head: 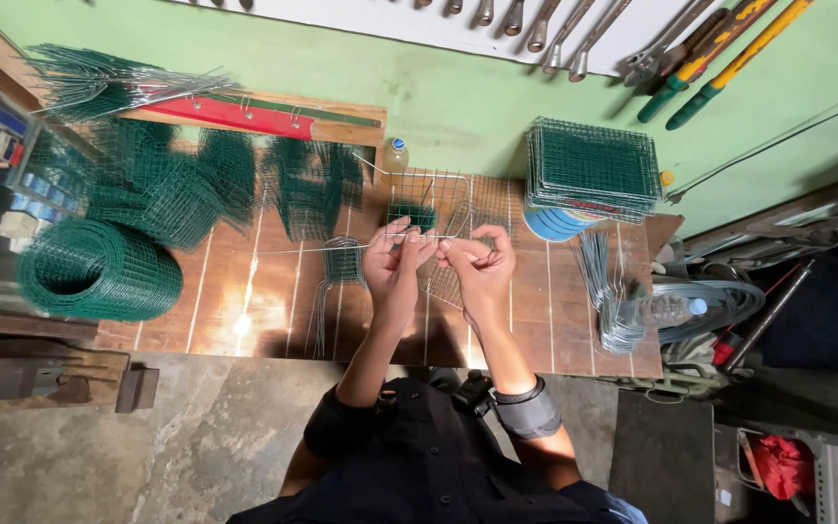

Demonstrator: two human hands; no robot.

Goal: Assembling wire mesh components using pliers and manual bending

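Left hand and right hand pinch a thin wire beside the half-built wire basket; stacked mesh panels lie unassembled beyond the fingertips

Quick count: one big roll of green mesh at 9 o'clock, one stack of mesh panels at 1, two plastic bottles, two hands mid-bench.

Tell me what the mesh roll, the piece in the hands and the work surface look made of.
Mesh roll: seemingly green-coated wire, its open grid showing. Mesh piece at both hands: bare-looking grey wire, thin and gridded. Work surface: looks like glossy reddish-brown planks or tiles, pale seams, a light glare.
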